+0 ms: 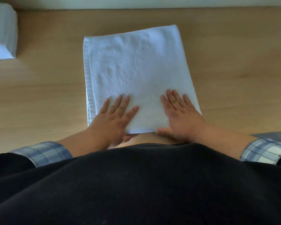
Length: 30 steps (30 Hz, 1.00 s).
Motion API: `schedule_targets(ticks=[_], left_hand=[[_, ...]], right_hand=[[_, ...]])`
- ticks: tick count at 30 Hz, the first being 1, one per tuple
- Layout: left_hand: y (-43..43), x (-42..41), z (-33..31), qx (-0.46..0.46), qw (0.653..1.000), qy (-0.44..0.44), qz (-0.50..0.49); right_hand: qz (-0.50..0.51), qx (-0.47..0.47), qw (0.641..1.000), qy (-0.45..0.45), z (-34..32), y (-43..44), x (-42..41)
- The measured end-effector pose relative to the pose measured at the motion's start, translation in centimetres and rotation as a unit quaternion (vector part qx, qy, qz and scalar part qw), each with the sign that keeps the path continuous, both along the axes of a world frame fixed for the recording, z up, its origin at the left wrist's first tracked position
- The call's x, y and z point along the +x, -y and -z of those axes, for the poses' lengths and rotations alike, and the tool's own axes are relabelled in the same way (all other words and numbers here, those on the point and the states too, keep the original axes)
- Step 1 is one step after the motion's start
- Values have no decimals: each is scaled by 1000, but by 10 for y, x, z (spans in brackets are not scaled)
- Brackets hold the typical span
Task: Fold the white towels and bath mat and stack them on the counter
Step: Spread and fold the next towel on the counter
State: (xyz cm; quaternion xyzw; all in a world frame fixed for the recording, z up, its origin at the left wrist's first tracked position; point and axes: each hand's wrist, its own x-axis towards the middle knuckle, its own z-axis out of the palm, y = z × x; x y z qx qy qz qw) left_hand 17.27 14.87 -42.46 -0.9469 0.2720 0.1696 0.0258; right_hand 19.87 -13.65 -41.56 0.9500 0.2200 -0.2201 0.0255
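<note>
A folded white towel [135,70] lies flat in the middle of the wooden counter [234,62], its hemmed edge along the left side. My left hand [111,118] presses flat on the towel's near left corner with fingers straight and spread. My right hand [181,116] lies flat on the near right corner, fingers straight, thumb along the towel's near edge. A stack of folded white towels [2,31] sits at the counter's far left, cut off by the frame.
A pale wall [136,2] runs along the counter's far edge. My dark top fills the bottom of the view and hides the counter's near edge. A grey surface [276,135] shows at the right, just past my right sleeve.
</note>
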Motion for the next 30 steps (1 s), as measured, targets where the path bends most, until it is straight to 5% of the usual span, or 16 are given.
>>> schedule_targets(ticks=[18,26,30], left_hand=[[-52,-13,-18,105,993,-35,-47],[-82,-3,-99,-126,969,-51,-208],[-93,0,-113,-333,868,-91,-358]], right_hand=[[-53,-119,991,32,-53,24,-3],[105,124,987,1,-98,48,-5],[261,304,916,-35,-115,61,-13]])
